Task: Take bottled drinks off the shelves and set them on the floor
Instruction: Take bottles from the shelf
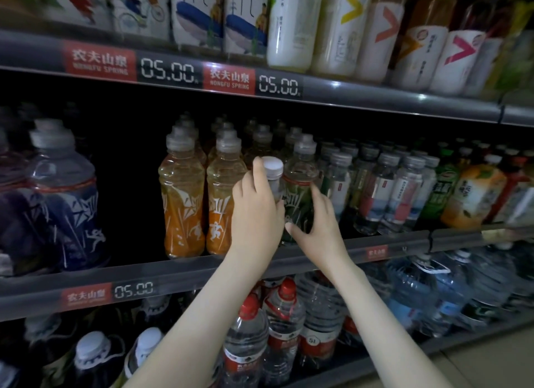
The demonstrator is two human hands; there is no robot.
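My left hand (255,211) grips a clear bottle with a white cap (273,171) around its neck, in front of the middle shelf (179,272). My right hand (315,223) reaches at a green-labelled sports bottle (300,182) standing on that shelf, fingers spread around its lower body and touching it. Two orange drink bottles (182,202) stand just left of my hands. Most of the held bottle's body is hidden behind my left hand.
Blue-labelled bottles (69,202) stand at the far left with a dark gap beside them. Clear water bottles (384,197) and green and orange tea bottles (474,194) fill the right. White and juice bottles (291,26) line the top shelf. Large water jugs (427,298) sit below.
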